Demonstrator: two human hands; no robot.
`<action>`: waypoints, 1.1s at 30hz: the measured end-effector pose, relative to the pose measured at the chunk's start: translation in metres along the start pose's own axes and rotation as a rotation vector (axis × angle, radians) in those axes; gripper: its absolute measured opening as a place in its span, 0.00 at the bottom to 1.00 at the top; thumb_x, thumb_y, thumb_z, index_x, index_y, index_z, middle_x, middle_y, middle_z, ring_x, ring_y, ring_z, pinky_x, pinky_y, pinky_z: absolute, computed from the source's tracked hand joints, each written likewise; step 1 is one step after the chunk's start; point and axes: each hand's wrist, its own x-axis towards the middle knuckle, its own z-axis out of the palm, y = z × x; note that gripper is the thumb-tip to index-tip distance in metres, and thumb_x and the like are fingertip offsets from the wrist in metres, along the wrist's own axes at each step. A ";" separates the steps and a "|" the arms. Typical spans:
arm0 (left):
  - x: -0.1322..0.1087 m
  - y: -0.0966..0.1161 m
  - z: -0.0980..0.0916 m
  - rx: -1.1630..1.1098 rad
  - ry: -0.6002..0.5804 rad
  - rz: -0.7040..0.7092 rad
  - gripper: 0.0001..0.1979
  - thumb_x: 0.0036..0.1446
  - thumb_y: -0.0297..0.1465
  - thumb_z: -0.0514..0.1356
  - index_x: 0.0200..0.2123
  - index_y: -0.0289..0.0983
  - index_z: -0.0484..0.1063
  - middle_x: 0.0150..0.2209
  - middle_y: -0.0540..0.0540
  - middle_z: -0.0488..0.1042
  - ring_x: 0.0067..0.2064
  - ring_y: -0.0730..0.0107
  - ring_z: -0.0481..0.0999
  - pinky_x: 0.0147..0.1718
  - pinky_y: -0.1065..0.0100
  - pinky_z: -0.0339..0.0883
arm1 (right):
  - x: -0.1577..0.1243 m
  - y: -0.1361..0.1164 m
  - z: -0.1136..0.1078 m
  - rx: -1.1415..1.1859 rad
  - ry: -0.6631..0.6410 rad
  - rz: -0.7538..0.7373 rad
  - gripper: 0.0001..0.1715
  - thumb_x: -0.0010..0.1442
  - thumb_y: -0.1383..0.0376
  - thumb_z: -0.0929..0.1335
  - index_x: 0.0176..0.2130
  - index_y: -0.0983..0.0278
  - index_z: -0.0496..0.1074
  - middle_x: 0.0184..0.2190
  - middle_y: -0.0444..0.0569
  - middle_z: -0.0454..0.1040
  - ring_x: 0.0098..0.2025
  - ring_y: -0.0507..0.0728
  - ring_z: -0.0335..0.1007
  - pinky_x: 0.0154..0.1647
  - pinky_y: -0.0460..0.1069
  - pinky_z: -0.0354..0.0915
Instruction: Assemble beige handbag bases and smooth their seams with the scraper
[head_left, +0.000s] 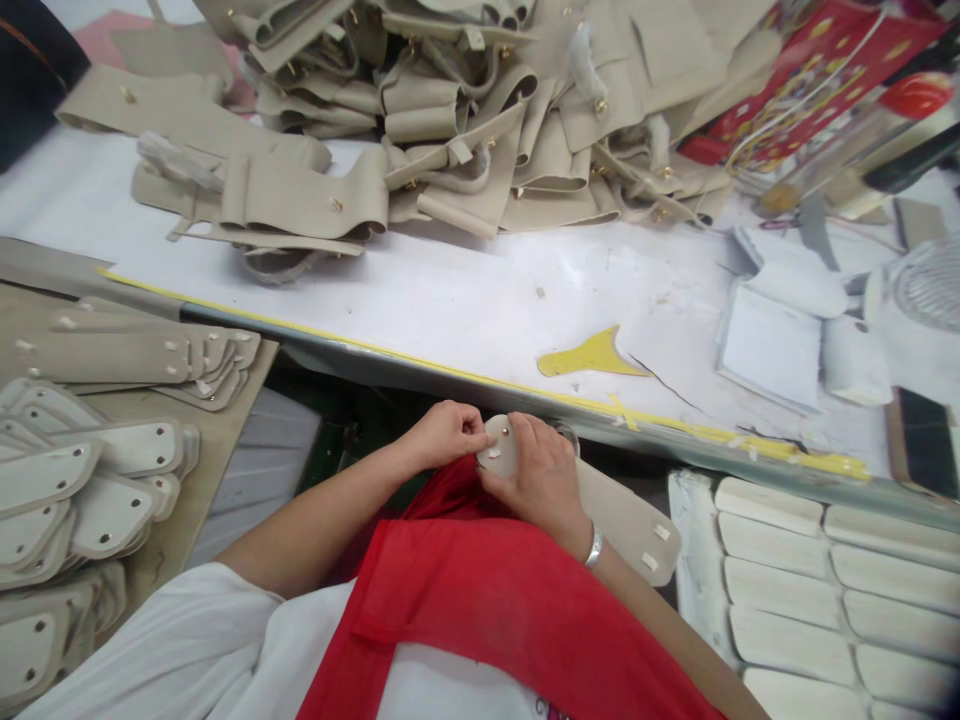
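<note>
A long beige leather panel point(625, 507) with rounded corners lies slantwise in front of me, just below the table edge. My right hand point(544, 475) grips it from above near its narrow end, fingers across the panel and thumb on the near side. At that end, a small brass-coloured stud and a white tab show. My left hand point(450, 435) is closed in a pinch at the tip of the same end, its thumb against the leather. What lies under the left fingertips is hidden.
Beige leather pieces point(300, 195) with brass studs heap along the back of the white table point(465, 290). A yellow template point(592, 354), a notepad point(772, 335) and a phone point(924, 440) lie there too. Panel stacks point(127, 445) stand left; pale panels point(784, 595) lie in rows right.
</note>
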 end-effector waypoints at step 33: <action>0.003 -0.008 0.005 -0.072 -0.031 0.045 0.10 0.50 0.34 0.57 0.23 0.36 0.59 0.20 0.56 0.59 0.23 0.79 0.56 0.20 0.75 0.50 | -0.012 0.021 -0.007 -0.080 -0.038 -0.144 0.42 0.55 0.47 0.65 0.58 0.71 0.57 0.55 0.60 0.62 0.55 0.63 0.57 0.54 0.56 0.54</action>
